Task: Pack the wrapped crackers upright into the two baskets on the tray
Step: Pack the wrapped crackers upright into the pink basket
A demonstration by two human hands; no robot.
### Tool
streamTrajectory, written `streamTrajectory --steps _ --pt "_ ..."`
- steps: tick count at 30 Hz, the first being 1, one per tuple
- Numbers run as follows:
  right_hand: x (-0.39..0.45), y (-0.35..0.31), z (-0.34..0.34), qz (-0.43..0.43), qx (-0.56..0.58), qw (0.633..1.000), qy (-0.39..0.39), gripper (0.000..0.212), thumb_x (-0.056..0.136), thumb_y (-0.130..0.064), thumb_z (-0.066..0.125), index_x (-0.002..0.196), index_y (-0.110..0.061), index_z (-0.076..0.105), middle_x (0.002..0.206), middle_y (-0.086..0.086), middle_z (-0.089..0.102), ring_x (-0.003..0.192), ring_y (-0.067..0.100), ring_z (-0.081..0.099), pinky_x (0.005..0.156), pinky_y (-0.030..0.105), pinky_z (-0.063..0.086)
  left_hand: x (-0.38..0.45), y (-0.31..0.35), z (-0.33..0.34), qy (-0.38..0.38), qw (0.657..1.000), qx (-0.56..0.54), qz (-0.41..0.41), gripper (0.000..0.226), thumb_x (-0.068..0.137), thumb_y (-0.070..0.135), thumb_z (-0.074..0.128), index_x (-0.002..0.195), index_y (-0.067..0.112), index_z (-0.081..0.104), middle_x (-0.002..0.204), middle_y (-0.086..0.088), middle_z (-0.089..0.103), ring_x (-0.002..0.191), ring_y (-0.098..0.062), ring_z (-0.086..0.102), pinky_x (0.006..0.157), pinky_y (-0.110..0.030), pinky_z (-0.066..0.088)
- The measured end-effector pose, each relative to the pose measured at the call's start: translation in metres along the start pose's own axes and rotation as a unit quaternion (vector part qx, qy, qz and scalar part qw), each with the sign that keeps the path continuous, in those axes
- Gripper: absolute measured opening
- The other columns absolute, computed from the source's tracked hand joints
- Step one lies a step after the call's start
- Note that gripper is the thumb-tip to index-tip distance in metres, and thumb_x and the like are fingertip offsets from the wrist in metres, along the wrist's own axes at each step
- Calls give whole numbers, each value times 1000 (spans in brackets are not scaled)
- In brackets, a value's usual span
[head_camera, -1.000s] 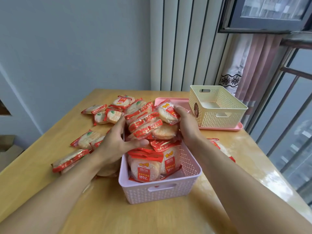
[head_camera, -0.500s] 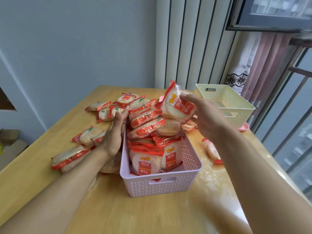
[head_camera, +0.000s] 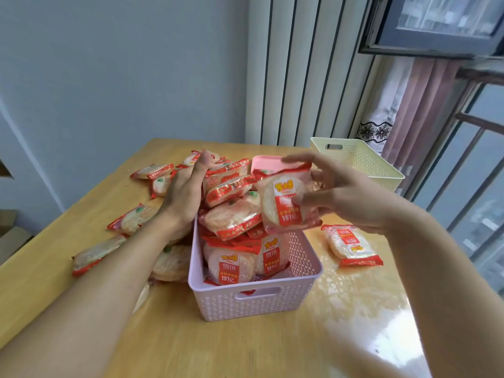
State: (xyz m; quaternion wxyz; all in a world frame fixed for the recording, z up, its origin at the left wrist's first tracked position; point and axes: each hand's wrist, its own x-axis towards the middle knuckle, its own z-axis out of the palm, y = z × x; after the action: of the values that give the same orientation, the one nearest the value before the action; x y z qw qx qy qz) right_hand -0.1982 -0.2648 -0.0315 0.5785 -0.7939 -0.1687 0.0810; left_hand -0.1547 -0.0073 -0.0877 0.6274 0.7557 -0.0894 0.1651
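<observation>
In right grip [head_camera: 341,192]: cracker pack [head_camera: 286,205].

Illumination: daylight, soft and even, entering from the window [head_camera: 447,20] and the glazed railing side at the right. Overall exposure bright; the grey wall [head_camera: 109,64] reads flat, without hot spots. Glare: a broad white sheen lies on the wooden table [head_camera: 354,309] at right, washing out the grain there. Shadows: faint and diffuse, falling toward the left beneath the forearms and beside the pink basket [head_camera: 253,301]. Sharpness: moderate, with compression softness throughout. The right hand [head_camera: 343,192] shows slight motion blur; printed wrappers remain partly legible. Distortion: wide-angle bending evident, vertical wall panels [head_camera: 300,72] lean and the forearms stretch at the lower edges.
</observation>
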Motion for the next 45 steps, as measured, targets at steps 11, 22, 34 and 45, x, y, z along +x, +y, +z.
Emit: streamTrajectory --steps 11,22,34,45 --pt "-5 -10 27 -57 -296 953 25 26 72 -12 89 75 -24 66 81 -7 75 75 11 69 72 38 58 6 -13 -2 -22 1000 0 -6 56 106 46 30 95 10 72 74 14 75 72 14 67 64 0 42" --pt "-15 -6 65 2 -636 772 2 17 86 -32 73 102 -35 74 107 -9 66 101 18 62 76 32 52 10 -5 -17 -89 995 39 20 86 65 97 32 97 29 73 93 25 76 93 9 68 77 -1 43" --pt "17 -15 59 -149 -416 885 146 55 96 -52 58 148 -38 44 147 -15 49 136 9 41 111 31 34 22 -22 -16 -54 997 52 18 41 100 47 41 88 33 77 98 18 76 101 8 65 90 -10 42" --pt "37 -1 71 -122 -393 911 36 41 93 -35 67 134 -34 63 126 -14 55 111 2 49 86 18 34 31 -31 -19 -20 993 94 66 49 82 -17 53 101 23 73 105 6 74 100 5 66 88 -6 48"
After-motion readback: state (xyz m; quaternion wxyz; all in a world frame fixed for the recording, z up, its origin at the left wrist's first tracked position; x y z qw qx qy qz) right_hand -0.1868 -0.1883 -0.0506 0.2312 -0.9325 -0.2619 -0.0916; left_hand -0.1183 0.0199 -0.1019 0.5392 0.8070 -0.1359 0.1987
